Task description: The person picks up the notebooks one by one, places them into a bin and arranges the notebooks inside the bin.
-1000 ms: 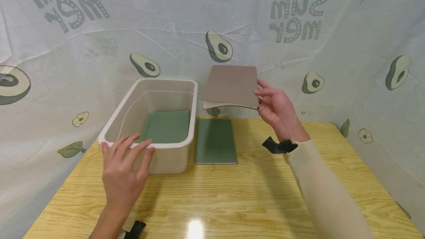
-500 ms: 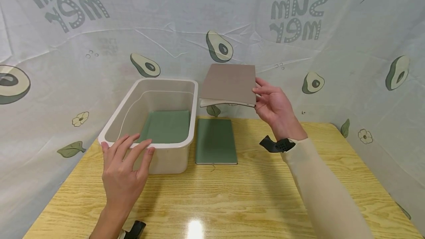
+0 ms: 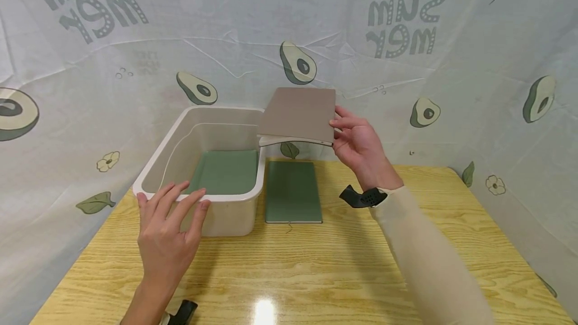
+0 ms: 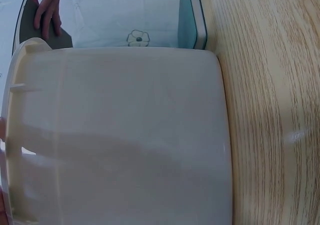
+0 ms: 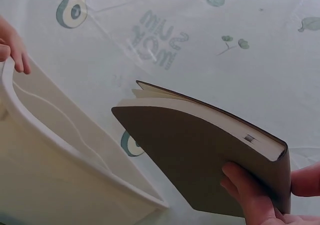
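My right hand [image 3: 358,144] pinches a brown hardcover notebook [image 3: 298,114] by its right edge, thumb on one cover and fingers on the other. The notebook hangs in the air, its left corner over the right rim of a white plastic bin [image 3: 232,217]. In the right wrist view the notebook's [image 5: 200,150] pages fan slightly apart at the far end. My left hand [image 3: 169,234] grips the bin's front rim, fingers over the edge and thumb outside. A green notebook [image 3: 226,172] lies flat on the bin's floor.
Another green notebook [image 3: 293,192] lies on the wood-grain table [image 3: 289,275] just right of the bin. Behind and on both sides hangs a pale cloth [image 3: 253,9] printed with avocados and lettering.
My right hand has carried the brown notebook leftward, from right of the bin to over its right rim. The left hand and the bin have stayed in place.
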The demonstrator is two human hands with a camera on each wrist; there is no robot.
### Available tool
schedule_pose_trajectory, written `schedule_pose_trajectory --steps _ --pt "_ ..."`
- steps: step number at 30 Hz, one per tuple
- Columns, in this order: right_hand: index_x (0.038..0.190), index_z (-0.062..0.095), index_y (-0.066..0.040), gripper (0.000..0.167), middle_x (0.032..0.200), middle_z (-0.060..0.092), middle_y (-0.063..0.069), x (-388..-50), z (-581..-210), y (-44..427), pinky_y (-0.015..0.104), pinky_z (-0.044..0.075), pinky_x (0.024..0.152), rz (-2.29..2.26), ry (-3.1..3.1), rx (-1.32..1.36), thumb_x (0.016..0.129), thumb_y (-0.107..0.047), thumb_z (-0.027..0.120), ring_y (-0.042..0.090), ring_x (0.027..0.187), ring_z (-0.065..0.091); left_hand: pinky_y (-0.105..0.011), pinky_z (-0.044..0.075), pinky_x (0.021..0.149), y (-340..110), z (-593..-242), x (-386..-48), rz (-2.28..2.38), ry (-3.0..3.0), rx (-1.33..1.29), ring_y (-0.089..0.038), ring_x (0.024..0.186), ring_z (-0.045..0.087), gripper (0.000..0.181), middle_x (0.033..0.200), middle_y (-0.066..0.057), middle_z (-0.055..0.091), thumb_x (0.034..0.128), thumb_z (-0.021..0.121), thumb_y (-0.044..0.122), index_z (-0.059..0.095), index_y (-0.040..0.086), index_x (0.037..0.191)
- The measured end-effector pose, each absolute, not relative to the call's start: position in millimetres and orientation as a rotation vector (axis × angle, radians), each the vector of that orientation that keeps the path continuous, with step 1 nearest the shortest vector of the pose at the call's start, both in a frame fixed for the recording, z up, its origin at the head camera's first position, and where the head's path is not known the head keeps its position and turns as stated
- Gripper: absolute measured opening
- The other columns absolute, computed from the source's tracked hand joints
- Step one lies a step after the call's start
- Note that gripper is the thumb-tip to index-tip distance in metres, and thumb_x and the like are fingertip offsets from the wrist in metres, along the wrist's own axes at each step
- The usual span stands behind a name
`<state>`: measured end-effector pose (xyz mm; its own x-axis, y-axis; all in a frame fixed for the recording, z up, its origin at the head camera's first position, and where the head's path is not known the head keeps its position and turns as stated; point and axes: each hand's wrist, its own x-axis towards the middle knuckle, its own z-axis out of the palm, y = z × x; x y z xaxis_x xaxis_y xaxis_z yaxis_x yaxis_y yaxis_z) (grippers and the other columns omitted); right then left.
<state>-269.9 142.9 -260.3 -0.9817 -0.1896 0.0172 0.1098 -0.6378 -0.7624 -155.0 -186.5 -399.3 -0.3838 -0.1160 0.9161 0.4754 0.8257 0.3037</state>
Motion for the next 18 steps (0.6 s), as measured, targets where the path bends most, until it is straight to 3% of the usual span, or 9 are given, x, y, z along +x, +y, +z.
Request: schedule_pose_trajectory --steps 11,18 --pt "0.171 0.017 -0.017 0.071 0.172 0.031 0.003 -271.4 -261.6 122.7 0.022 0.059 0.087 -2.677 1.249 -0.143 0.107 0.006 0.036 0.017 0.132 0.045 -0.082 0.019 0.120 -187.2 -400.5 -155.2 -0.643 -1.873 -0.268 -0.045 0.124 0.065 0.049 0.121 -0.020 0.078 0.1058 0.060 0.052 0.084 0.010 0.107" --pt "0.169 0.025 -0.015 0.067 0.168 0.035 0.006 -274.7 -266.3 107.0 0.022 0.060 0.087 -2.670 1.279 -0.127 0.107 0.006 0.038 0.018 0.131 0.047 -0.082 0.019 0.121 -187.1 -401.5 -155.0 -0.647 -1.870 -0.270 -0.044 0.124 0.065 0.047 0.121 -0.020 0.078 0.1058 0.061 0.050 0.084 0.010 0.108"
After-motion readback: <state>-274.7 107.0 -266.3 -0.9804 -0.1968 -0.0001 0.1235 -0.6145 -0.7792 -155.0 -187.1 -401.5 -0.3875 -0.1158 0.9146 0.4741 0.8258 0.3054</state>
